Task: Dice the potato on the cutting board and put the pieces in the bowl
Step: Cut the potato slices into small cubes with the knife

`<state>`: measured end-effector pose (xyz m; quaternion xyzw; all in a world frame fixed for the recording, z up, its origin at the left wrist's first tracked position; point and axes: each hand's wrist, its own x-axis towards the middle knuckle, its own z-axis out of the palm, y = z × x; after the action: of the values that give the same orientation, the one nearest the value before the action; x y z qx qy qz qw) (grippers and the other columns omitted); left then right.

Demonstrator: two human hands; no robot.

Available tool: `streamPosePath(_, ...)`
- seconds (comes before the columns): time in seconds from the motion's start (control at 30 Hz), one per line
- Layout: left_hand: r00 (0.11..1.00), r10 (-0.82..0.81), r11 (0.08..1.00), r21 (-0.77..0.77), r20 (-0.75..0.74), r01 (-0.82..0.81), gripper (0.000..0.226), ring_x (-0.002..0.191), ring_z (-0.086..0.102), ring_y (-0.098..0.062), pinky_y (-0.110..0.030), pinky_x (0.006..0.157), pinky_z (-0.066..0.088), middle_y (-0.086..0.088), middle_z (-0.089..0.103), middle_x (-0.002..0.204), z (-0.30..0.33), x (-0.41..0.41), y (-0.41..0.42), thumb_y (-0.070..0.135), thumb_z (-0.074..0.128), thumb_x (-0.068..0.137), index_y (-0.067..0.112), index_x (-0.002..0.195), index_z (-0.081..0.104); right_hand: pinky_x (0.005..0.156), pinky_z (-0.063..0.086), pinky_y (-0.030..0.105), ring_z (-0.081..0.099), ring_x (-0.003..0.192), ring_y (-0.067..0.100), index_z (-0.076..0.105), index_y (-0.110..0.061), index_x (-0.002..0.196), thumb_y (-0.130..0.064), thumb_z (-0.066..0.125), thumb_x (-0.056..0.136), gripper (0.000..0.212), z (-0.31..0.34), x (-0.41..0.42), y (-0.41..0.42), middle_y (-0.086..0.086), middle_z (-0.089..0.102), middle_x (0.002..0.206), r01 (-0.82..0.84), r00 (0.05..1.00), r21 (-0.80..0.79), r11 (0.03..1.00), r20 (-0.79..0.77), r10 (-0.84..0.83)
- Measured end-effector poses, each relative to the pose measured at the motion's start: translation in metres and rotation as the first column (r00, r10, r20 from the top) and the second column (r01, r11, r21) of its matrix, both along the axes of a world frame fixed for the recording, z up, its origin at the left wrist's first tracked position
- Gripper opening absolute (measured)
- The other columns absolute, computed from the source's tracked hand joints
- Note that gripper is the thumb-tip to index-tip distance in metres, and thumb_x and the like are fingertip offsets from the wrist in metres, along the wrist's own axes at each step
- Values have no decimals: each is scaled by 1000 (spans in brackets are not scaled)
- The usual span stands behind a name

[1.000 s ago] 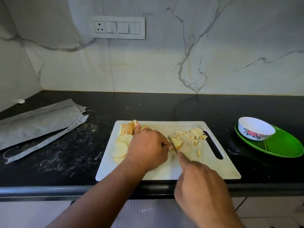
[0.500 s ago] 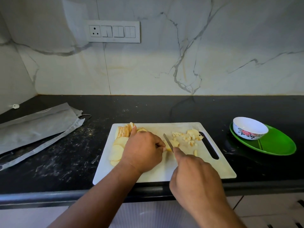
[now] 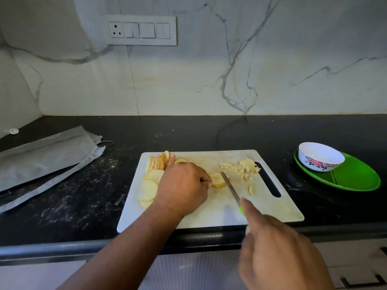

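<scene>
Resting on cutting board [image 3: 209,212]: potato slice [image 3: 217,180], pinched by curled left hand [image 3: 184,185]; knife [image 3: 230,188], gripped by right hand [image 3: 280,260], blade on slice. Diced pieces [image 3: 240,167] beside. Bowl [image 3: 320,156] well apart, right.

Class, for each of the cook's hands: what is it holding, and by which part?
The right hand grips the knife by its green handle. The left hand pinches the potato slices at their left edge.

green plate [image 3: 356,178], grey cloth [image 3: 46,155], wall switch panel [image 3: 141,30], black counter [image 3: 62,206]
</scene>
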<state>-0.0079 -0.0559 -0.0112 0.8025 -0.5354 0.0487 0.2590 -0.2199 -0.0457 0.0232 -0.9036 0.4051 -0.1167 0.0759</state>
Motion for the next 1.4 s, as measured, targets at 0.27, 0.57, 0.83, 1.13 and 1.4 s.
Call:
streamPosePath(0.27, 1000, -8, 1000, -11, 5, 8, 17, 89, 66, -2, -35, 130, -2, 20, 76, 88, 4, -2, 2, 38, 64, 99, 38, 98, 81, 60, 33, 20, 56, 80, 10, 27, -32, 151, -32, 48, 92, 62, -12, 50, -23, -10, 61, 100, 18, 994, -110, 994, 108, -6)
streamPosePath(0.57, 1000, 0, 1000, 11, -22, 0, 15, 86, 65, -3, -37, 130, -6, 20, 75, 83, 3, -1, -1, 37, 66, 98, 39, 95, 80, 65, 43, 20, 54, 77, 8, 17, -33, 154, -36, 47, 94, 68, -17, 40, -17, -11, 56, 90, -16, 995, -34, 999, 99, 19)
streamPosePath(0.83, 999, -30, 992, 122, 33, 25, 17, 85, 64, -3, -35, 128, 5, 22, 72, 83, 10, 3, -1, 37, 63, 100, 38, 98, 81, 81, 40, 15, 58, 108, 3, 5, -57, 146, -44, 37, 95, 62, 22, -16, 3, -18, 57, 115, 55, 996, -13, 998, 66, -54)
streamPosePath(1.13, 875, -484, 770, 468, -13, 433, 53, 119, 54, -10, -28, 95, 48, 15, 56, 135, 75, 11, -38, 20, 77, 85, 43, 131, 63, 62, 41, 23, 64, 84, 21, 46, -44, 139, -26, 55, 89, 55, 13, -18, -48, -6, 70, 96, 152, 932, -19, 988, 335, -137)
streamPosePath(1.4, 807, -560, 586, 598, -187, 546, 48, 100, 52, -2, -17, 84, 41, 11, 55, 130, 70, 21, -70, 28, 83, 87, 40, 131, 68, 70, 49, 28, 64, 85, 17, 49, -45, 136, -25, 56, 87, 53, 6, -33, -64, -10, 70, 98, 122, 926, 71, 990, 350, -140)
